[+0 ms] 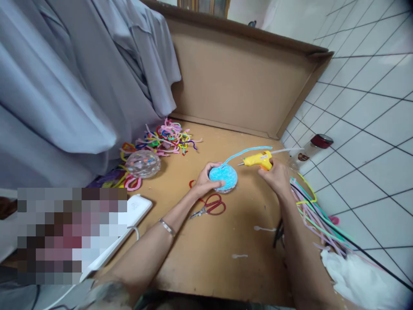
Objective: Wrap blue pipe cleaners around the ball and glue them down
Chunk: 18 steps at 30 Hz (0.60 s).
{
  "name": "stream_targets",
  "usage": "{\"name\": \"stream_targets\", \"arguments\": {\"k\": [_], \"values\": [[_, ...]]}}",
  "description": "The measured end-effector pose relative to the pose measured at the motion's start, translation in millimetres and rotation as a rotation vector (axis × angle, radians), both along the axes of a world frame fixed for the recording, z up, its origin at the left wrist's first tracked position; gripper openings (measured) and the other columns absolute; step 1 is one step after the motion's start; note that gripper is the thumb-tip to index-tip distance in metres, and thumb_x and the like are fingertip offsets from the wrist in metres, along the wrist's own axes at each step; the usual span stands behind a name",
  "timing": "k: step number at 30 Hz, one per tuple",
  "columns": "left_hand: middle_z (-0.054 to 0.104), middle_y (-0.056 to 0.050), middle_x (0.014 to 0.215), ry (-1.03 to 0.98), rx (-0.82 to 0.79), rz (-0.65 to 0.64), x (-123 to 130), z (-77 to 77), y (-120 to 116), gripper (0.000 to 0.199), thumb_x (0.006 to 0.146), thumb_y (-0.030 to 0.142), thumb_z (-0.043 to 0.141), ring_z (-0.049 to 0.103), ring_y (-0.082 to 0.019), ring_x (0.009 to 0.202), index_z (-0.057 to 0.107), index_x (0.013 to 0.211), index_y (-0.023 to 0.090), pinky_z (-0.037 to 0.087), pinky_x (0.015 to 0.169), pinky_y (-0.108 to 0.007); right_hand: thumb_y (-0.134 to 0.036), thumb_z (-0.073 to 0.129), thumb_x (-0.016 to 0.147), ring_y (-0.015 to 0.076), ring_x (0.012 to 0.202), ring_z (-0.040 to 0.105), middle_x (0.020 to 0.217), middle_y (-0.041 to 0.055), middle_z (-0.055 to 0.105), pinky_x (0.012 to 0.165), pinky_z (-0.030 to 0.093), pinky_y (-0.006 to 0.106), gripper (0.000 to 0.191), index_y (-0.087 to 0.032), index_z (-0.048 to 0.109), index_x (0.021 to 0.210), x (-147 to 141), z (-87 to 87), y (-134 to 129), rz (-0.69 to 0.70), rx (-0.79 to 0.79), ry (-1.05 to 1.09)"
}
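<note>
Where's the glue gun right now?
Head view, right of centre: the yellow glue gun is in the right hand, just right of the blue-covered round piece in the left hand.

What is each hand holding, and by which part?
The left hand holds the round blue piece by its edge, thumb on top; the right hand holds the yellow glue gun by its handle.

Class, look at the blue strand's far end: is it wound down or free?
Free. The blue strand arcs away from the blue coil in the left hand, its end clear of the coil.
</note>
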<state>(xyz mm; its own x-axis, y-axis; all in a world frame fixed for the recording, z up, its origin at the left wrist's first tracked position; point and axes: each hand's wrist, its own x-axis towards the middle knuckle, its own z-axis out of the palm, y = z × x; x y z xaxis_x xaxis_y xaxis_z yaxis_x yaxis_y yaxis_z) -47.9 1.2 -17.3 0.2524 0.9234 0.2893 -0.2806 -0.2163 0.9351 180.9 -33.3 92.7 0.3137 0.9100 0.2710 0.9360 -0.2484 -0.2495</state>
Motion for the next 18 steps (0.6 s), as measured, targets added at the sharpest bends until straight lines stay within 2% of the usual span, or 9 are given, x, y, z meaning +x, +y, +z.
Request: {"name": "stream_targets", "arguments": {"k": [4,10,14,18], "values": [[0.055,-0.013,0.133,0.007,0.000,-0.055,-1,-0.8,-1,0.068,0.047,0.031,0.088,0.050,-0.031,0.126,0.055,0.105,0.018,0.037,0.107,-0.043,-0.037,0.053,0.073,0.0244,0.075,0.060,0.085,0.0105,0.069,0.059,0.034,0.029,0.033,-0.015,0.066,0.095,-18,4.5,-7,0.132,0.091,-0.056],[0.054,-0.013,0.134,0.011,0.010,-0.113,-2,-0.8,0,0.070,0.047,0.032,0.088,0.050,-0.031,0.127,0.055,0.107,0.018,0.038,0.106,-0.044,-0.035,0.052,0.077,0.0269,0.083,0.060,0.096,0.0136,0.069,0.067,0.038,0.032,0.035,-0.014,0.065,0.101,-24,2.8,-10,0.179,0.140,-0.176],[0.055,-0.014,0.134,0.020,0.026,-0.140,-2,2.6,-1,0.069,0.047,0.031,0.089,0.050,-0.032,0.127,0.055,0.106,0.018,0.037,0.107,-0.045,-0.034,0.052,0.078,0.0265,0.082,0.060,0.094,0.0135,0.069,0.066,0.038,0.032,0.032,-0.013,0.066,0.098,-28,4.0,-13,0.173,0.139,-0.187],[0.054,-0.015,0.136,0.041,0.032,-0.163,-1,6.7,-2,0.068,0.049,0.032,0.088,0.050,-0.033,0.128,0.055,0.107,0.018,0.035,0.109,-0.046,-0.032,0.050,0.079,0.0271,0.084,0.060,0.097,0.0148,0.069,0.068,0.039,0.033,0.036,-0.011,0.066,0.104,-33,3.0,-16,0.207,0.158,-0.207]]}}
